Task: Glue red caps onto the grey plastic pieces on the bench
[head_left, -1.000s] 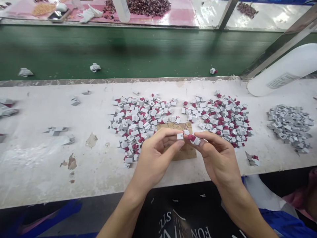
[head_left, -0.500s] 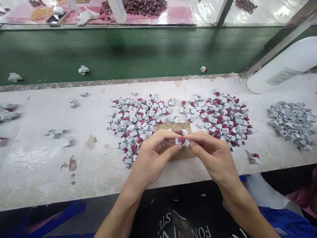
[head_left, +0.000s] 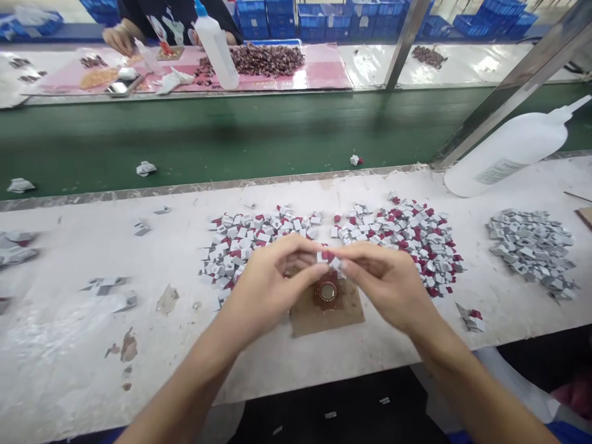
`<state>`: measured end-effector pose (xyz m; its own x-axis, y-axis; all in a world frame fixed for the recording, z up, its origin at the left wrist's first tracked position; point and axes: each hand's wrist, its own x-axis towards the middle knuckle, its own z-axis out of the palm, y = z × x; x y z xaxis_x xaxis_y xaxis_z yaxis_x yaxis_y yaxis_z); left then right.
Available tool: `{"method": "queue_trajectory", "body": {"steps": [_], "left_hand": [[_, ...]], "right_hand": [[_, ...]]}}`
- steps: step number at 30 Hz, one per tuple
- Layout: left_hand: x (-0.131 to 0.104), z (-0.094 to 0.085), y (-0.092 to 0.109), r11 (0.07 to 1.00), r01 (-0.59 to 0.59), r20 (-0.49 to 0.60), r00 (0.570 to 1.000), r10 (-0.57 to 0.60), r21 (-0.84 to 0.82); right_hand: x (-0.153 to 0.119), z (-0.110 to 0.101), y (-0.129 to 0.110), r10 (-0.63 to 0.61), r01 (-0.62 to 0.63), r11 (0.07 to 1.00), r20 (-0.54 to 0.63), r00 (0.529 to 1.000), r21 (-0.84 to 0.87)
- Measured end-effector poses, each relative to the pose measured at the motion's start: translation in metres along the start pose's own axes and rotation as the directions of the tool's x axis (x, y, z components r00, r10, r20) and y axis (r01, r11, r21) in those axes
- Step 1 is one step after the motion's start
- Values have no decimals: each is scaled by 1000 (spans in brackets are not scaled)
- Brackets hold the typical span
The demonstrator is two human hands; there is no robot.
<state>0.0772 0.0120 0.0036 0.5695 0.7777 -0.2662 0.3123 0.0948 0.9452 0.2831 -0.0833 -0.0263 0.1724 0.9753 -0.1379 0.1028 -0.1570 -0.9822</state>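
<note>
A small white-and-red piece (head_left: pixel 328 258) is pinched between my left hand (head_left: pixel 282 280) and my right hand (head_left: pixel 386 280), whose fingertips nearly meet around it. Beneath the hands lies a brown board (head_left: pixel 308 314) with a dark round part (head_left: pixel 328 291) showing a ring of dots and a pale centre. Piles of white-and-red pieces flank the hands, one pile (head_left: pixel 231 243) to the left and another pile (head_left: pixel 420 228) to the right. Fine detail of the held piece is blurred.
A grey pile (head_left: pixel 531 246) sits farther right, below a large white bottle (head_left: pixel 509 154). A metal post (head_left: pixel 499 80) slants up at the right. Behind the green strip (head_left: pixel 231 129), a person's hand (head_left: pixel 119 40) is over a pink mat (head_left: pixel 324 65). Loose pieces lie left.
The view has tilted up, showing the person and blue bins across the strip. My hands have shifted away from the board's lower part, uncovering the round part. Both still hold the piece.
</note>
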Motion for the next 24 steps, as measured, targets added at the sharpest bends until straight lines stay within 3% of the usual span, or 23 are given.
{"method": "queue_trajectory", "body": {"steps": [2,4,6,8,10,13,16,18,21,24], "left_hand": [[38,-14,3,987,43,-16,999,-41,157],[84,-27,2,941,112,-144,987,-68,321],[133,-37,-5,882,248,-362,927,-96,401],[176,-44,-17,857,324,-456,882,-120,400],[209,-49,-30,839,375,-489,859,-154,395],[237,-52,-44,813,423,-471,856,-214,399],[244,-57,-41,787,439,-419,871,-255,434],[232,-64,-29,773,423,-382,889,-253,472],[189,-79,-3,779,351,-308,927,-212,519],[123,-90,13,787,297,-283,945,-162,541]], "right_hand": [[43,-12,4,24,-23,992,6,1000,-123],[97,-23,11,27,-45,964,-75,997,-263],[152,-31,22,3,-69,919,-170,985,-387],[197,-34,34,-11,-94,875,-214,977,-475],[227,-33,46,-9,-111,838,-217,976,-535],[247,-29,58,3,-120,797,-194,981,-592],[247,-26,54,-7,-113,782,-189,982,-614],[236,-26,42,-19,-105,792,-197,980,-601],[198,-35,21,-22,-82,834,-181,983,-546],[134,-57,22,-1,-71,883,-153,988,-464]]}}
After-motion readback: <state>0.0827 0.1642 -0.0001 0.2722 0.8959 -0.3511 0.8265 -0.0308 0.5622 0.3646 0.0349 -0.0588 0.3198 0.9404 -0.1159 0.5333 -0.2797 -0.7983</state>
